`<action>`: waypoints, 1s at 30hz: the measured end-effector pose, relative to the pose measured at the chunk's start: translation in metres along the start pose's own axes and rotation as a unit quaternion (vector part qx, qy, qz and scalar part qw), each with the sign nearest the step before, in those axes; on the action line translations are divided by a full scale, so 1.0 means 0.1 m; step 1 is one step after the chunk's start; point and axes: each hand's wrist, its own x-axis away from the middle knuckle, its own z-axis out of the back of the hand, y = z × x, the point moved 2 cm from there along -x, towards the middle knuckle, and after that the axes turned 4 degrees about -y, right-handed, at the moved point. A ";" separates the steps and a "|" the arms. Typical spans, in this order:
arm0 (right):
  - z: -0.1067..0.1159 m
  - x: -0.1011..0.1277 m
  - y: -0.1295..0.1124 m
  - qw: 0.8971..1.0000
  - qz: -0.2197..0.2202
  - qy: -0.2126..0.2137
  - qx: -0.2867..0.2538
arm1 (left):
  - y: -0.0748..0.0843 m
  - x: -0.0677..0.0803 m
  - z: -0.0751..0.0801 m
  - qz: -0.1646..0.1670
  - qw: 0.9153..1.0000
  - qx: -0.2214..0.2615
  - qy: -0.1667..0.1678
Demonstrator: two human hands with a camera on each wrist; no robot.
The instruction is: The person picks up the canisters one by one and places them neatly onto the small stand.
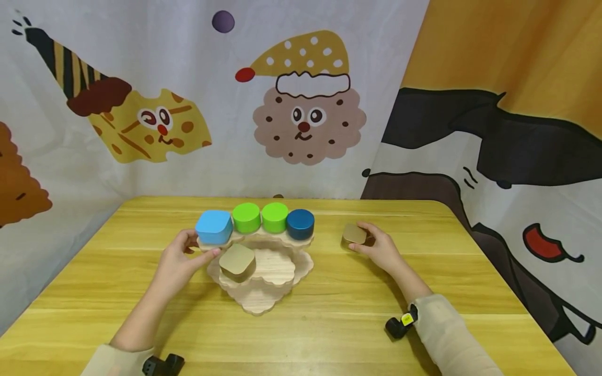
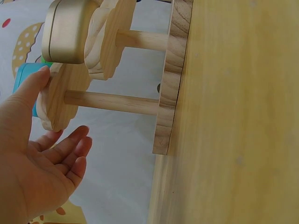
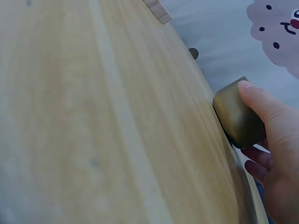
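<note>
A tiered wooden stand (image 1: 275, 267) with scalloped shelves stands on the table. My left hand (image 1: 177, 263) pinches the left edge of its upper shelf (image 2: 56, 100), the thumb next to a light blue square tin (image 1: 214, 227). To the right of that tin, two green round tins (image 1: 246, 218) and a dark blue round tin (image 1: 300, 224) line the same shelf. A gold square tin (image 1: 237, 260) sits on the shelf below, at its left. Well right of the stand, my right hand (image 1: 381, 251) grips another gold square tin (image 3: 237, 114) between thumb and fingers, low by the tabletop.
The yellow wooden table (image 1: 301, 339) runs back to a curtain (image 1: 188, 62) printed with cartoon figures. Bare tabletop lies between the stand and my right hand. Small black devices (image 1: 400, 326) are strapped at both wrists.
</note>
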 end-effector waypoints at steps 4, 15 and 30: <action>0.01 0.02 -0.02 1.000 -0.002 0.003 -0.005 | 0.00 0.00 0.00 -0.003 1.000 0.002 -0.001; 0.05 0.10 -0.14 0.999 0.006 0.030 0.008 | 0.00 0.00 0.00 -0.001 1.000 -0.002 0.001; 0.06 0.31 -0.49 0.996 0.072 0.054 -0.002 | 0.00 0.00 0.00 0.001 1.000 0.000 0.001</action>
